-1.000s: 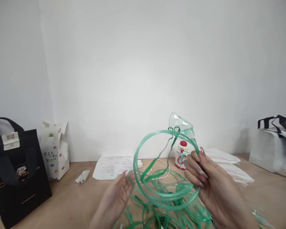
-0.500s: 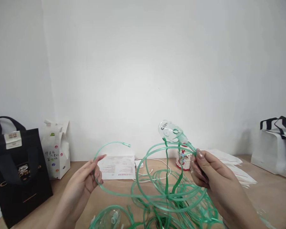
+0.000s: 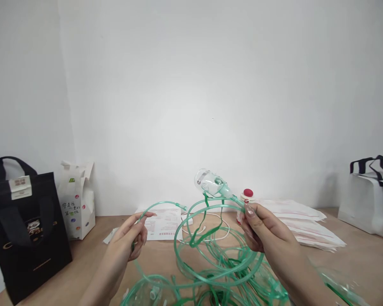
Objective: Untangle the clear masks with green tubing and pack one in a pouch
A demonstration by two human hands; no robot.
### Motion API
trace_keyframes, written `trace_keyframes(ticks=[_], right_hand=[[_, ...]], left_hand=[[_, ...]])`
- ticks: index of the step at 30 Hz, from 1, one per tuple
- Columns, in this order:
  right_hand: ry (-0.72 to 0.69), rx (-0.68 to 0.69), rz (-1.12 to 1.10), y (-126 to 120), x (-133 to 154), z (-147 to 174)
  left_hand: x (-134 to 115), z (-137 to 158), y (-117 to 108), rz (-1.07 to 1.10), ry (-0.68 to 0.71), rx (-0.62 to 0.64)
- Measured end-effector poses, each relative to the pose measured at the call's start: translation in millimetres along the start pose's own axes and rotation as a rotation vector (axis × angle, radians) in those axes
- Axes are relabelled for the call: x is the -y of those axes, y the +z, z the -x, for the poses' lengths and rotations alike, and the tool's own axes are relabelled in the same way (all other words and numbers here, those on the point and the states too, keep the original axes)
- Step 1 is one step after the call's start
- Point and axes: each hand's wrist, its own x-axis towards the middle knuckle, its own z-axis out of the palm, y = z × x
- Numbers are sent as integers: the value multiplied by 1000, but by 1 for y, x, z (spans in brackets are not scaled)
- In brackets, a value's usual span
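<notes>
A clear oxygen mask (image 3: 207, 180) with a green strap (image 3: 196, 242) points up and left above the table. My right hand (image 3: 268, 231) is closed around the green tubing just below the mask's connector, with several loops of tubing (image 3: 178, 255) hanging from it. Farther left, my left hand (image 3: 132, 238) pinches the same kind of tubing near its free end; the end piece (image 3: 181, 207) sticks out to the right past the fingers. Beneath both hands lies a tangled heap of green tubing (image 3: 242, 272). Another clear mask (image 3: 155, 291) rests at the front of the heap.
On the left stand a black bag (image 3: 28, 238) and a white patterned paper bag (image 3: 76, 204). A printed sheet (image 3: 162, 223) and white cable (image 3: 223, 221) lie behind the tubing. White paper packets (image 3: 306, 225) and a white bag (image 3: 357, 204) are right; a red-topped container (image 3: 248, 193) stands behind my right hand.
My right hand has moved left and slightly down with the mask and loops. My left hand has shifted right with the tubing end, bringing the hands closer together.
</notes>
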Motion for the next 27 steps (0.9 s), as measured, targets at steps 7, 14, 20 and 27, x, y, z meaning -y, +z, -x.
trace_keyframes(ticks=[7,14,20,27], right_hand=[[-14,89,14,-1,1,2],[7,173,27,8,7,9],[-16,277,147,9,9,14],[-10,452,239,6,14,17]], left_hand=[[3,-3,8,-35,63,-39],[7,-1,14,-87,232,-9],[5,3,18,-20,198,-153],[5,0,6,73,222,-172]])
